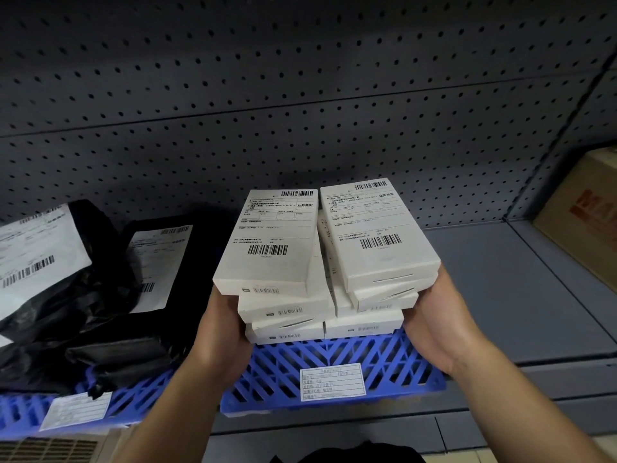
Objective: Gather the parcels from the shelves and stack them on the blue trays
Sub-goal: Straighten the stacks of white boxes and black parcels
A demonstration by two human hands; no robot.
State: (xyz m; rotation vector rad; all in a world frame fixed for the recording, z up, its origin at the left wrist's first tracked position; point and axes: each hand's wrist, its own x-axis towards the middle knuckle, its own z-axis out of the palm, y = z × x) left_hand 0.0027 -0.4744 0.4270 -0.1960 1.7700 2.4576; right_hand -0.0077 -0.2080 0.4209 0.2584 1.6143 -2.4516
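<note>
White boxes: two side-by-side piles of labelled parcels, lowest ones resting on or just above the right blue tray; uneven, upper boxes skewed.
Left hand: pressed flat to the left flank of the piles, fingers hidden behind.
Right hand: pressed to the right flank, grip bracing rather than pinching.
Black bags: already heaped on the left blue tray.
Brown carton: on the shelf at far right, not yet gathered.
Progress: well along, judging by loaded trays; squaring of piles and carton likely left.
</note>
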